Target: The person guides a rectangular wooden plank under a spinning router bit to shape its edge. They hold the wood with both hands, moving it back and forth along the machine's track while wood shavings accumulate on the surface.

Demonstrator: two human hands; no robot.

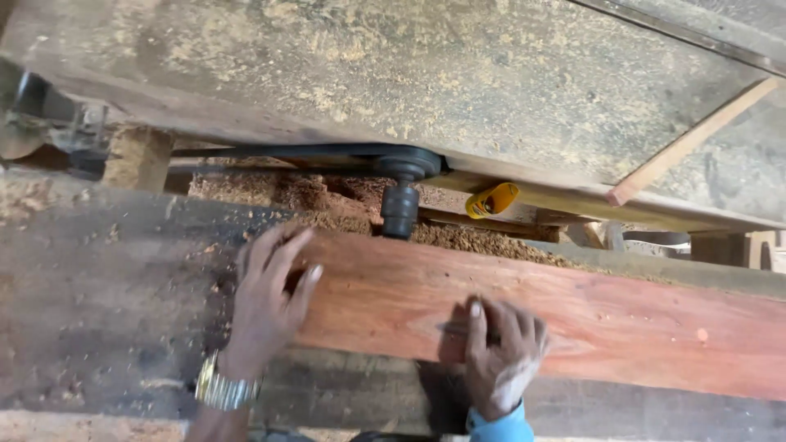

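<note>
Sawdust lies thick on the table (98, 278) left of the plank (573, 319), which is my landmark for everything else. At the plank's left end my left hand (266, 307) rests flat, fingers spread wide and draped over the end grain, holding nothing closed, just pressing down; a metal watch (223, 389) sits on that wrist. The plank itself is reddish wood, lying flat on the table right under me, its long axis running from that left end away to the right and slightly downward in view, out past the frame edge. Further right, on the plank's near edge, my right hand (501, 352) lies palm down with the fingers curled loosely on the face, gripping nothing I can see; a blue cuff (501, 427) shows at the wrist. My left hand is the nearer one to the plank's end, the right one nearer its middle. Just beyond the plank's far edge stands a dark spindle (400, 209) with a belt (278, 151) running left from it, close to the wood, in a heap of shavings. Right of the spindle, beyond the plank, a yellow piece (492, 200) lies under a second table (491, 82), and a thin batten (692, 141) leans across that surface.
</note>
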